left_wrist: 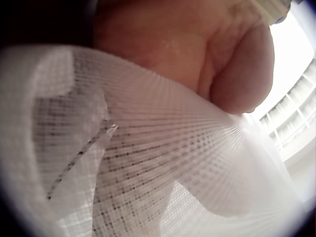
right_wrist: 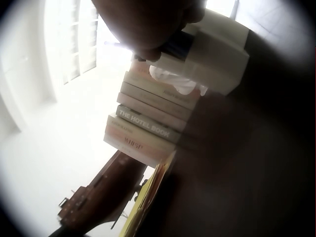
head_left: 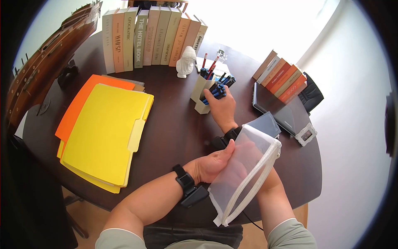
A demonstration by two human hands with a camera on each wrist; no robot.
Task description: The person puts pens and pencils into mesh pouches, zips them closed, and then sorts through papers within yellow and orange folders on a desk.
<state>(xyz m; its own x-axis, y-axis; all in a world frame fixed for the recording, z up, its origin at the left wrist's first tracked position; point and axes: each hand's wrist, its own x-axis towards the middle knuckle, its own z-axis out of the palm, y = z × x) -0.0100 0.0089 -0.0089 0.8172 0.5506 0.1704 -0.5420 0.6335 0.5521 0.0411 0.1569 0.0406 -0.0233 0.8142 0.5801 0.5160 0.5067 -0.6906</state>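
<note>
My left hand (head_left: 211, 166) holds a white mesh zipper pouch (head_left: 244, 166), thumb showing at its edge and fingers behind the mesh. The pouch's zipped side gapes along its length. In the left wrist view the mesh (left_wrist: 148, 148) spreads below the palm (left_wrist: 163, 39). Beyond it, my right hand (head_left: 224, 108) grips a bunch of blue and black pens (head_left: 216, 92) at the front part of a cream pen holder (head_left: 202, 108). Red pencils (head_left: 213, 64) and more pens stand in the rear part. In the right wrist view the hand (right_wrist: 148, 24) overlaps the holder (right_wrist: 217, 59).
Yellow folders (head_left: 107, 133) over an orange one (head_left: 89, 93) lie left. Behind stand a row of books (head_left: 153, 39) and a white figurine (head_left: 186, 62). On the right are stacked books (head_left: 282, 79), a laptop (head_left: 284, 118) and a small framed picture (head_left: 306, 135). A model ship (head_left: 45, 54) stands far left.
</note>
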